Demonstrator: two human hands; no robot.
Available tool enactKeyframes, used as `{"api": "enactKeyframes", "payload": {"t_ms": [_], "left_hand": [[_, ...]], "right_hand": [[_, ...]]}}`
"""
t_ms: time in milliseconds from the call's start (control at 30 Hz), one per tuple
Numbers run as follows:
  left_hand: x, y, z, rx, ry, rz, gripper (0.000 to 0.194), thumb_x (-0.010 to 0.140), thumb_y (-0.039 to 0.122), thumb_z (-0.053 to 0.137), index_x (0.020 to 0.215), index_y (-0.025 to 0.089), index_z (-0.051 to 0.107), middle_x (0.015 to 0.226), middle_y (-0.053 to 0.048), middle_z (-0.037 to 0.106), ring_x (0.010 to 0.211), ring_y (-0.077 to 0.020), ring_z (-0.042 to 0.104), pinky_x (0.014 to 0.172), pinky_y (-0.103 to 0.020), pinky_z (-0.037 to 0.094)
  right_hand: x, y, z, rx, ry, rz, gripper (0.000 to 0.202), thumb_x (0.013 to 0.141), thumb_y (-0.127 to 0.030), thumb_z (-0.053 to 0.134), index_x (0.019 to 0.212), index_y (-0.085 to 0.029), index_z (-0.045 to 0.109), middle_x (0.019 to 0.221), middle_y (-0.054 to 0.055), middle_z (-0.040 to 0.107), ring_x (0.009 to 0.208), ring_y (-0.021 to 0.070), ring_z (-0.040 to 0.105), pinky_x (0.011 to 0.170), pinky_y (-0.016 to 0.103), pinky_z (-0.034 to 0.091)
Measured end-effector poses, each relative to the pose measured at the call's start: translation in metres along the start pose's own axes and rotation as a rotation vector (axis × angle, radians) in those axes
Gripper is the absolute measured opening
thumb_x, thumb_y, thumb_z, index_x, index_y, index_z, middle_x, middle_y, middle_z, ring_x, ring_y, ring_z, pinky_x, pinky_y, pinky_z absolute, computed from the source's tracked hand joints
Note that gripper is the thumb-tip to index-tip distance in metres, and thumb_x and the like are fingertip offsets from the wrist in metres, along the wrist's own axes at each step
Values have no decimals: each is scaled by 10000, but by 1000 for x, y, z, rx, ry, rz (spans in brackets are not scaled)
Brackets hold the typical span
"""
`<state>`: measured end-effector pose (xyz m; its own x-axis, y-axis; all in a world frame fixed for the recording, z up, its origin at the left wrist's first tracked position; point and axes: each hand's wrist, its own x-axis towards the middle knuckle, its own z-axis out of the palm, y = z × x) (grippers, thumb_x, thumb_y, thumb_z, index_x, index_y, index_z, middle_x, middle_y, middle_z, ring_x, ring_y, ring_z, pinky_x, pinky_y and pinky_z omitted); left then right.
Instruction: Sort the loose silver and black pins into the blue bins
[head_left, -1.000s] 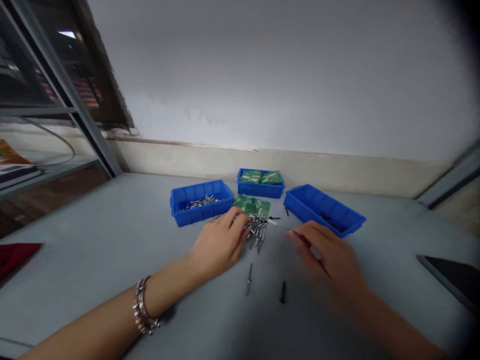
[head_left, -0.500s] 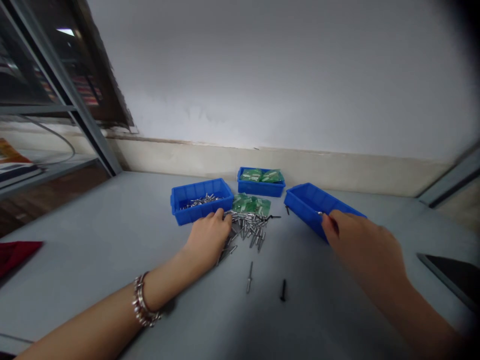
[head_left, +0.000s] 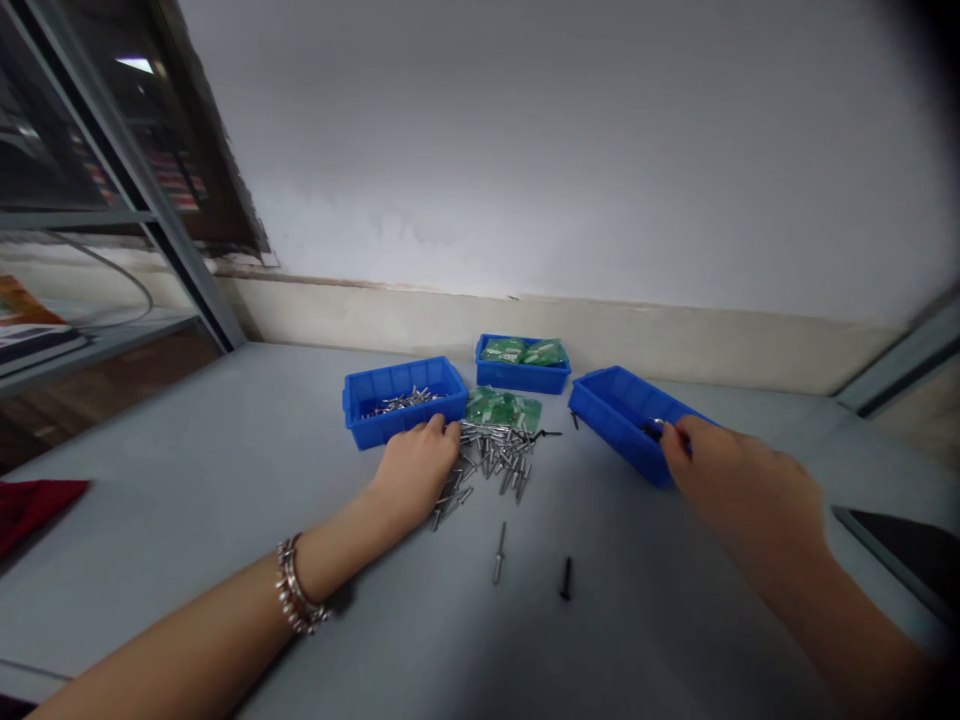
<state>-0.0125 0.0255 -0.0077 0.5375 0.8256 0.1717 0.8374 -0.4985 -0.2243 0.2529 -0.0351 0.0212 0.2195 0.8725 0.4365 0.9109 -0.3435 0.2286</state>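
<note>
My left hand (head_left: pixel 420 468) has its fingers closed at the left edge of a pile of silver rivets (head_left: pixel 502 450); whatever its fingertips hold is hidden. Beside it stands a blue bin (head_left: pixel 375 430) with rivets inside. Over the front edge of the right blue bin (head_left: pixel 611 425), my right hand (head_left: pixel 720 465) is closed in a pinch. Something dark and shiny shows at its fingertips, too small to name. One single rivet (head_left: pixel 499 553) and a black screw (head_left: pixel 567 580) lie on the grey table in front of the pile.
Green packets (head_left: pixel 502 408) lie behind the pile, and a rear blue bin (head_left: pixel 523 378) holds more of them. Red cloth (head_left: pixel 37 510) is at the left, a dark flat object (head_left: pixel 900 555) at the right. A wall (head_left: pixel 555 180) rises behind the table.
My right hand has shifted slightly right, and a dark item now shows at its fingertips over the bin. My left hand has barely moved beside the pile.
</note>
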Motion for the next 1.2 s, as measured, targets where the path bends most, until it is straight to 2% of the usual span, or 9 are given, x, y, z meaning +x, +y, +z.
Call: {"api": "enactKeyframes", "payload": {"t_ms": [233,600,767,867,933,1000,1100,1200], "left_hand": [[0,1,1,-9,-40,-30,252,739,-29,361,909,85,508,847,-113,549,670,-227,607,508,-297,465],[1,4,-6,-27,-31,-60,238,775,-19,346,934,92,484,862,-107,534,691,-226,597,528,-310,463],[0,6,-12,-43,88,-4,262,741,-34,357,911,119,485,857,-76,533,695,-218,570,528,-300,440],[-2,9,-15,-82,194,74,216,775,0,374,903,130,490,829,-60,537,700,-198,550,546,-285,426],[-3,11,-17,-125,244,122,192,806,22,367,897,135,493,803,-50,539,693,-186,539,553,-280,418],[-4,13,-16,-172,279,175,189,824,33,353,890,137,497,788,-46,541,686,-180,531,555,-279,412],[-4,15,-14,-234,325,253,185,853,62,339,887,144,501,781,-40,548,674,-169,520,558,-277,408],[-5,17,-11,-289,369,339,193,881,97,316,869,151,501,761,-33,548,649,-155,506,558,-267,411]], "right_hand": [[2,-1,-3,15,-159,54,301,861,-296,326,726,-203,578,578,81,604,494,235,582,444,298,322],[1,3,5,11,-117,-17,302,864,-280,326,689,-206,561,563,66,602,470,222,575,426,288,290],[1,3,6,27,-79,-1,291,874,-320,331,740,-196,559,575,63,603,472,228,571,415,285,288],[3,0,2,96,34,5,278,874,-355,353,883,-167,557,691,81,633,531,242,588,443,306,344],[2,-6,-1,250,132,-71,307,879,-381,350,947,-161,554,763,84,637,606,238,602,488,316,395],[-2,-15,-3,478,178,-254,336,889,-400,340,995,-164,554,803,78,634,698,224,608,548,312,441],[-13,-32,-2,650,187,-570,334,905,-357,336,1051,-150,553,906,98,631,817,219,604,666,338,477],[-25,-48,0,684,77,-701,284,903,-294,370,1031,-146,576,837,78,635,766,209,602,669,355,488]]}}
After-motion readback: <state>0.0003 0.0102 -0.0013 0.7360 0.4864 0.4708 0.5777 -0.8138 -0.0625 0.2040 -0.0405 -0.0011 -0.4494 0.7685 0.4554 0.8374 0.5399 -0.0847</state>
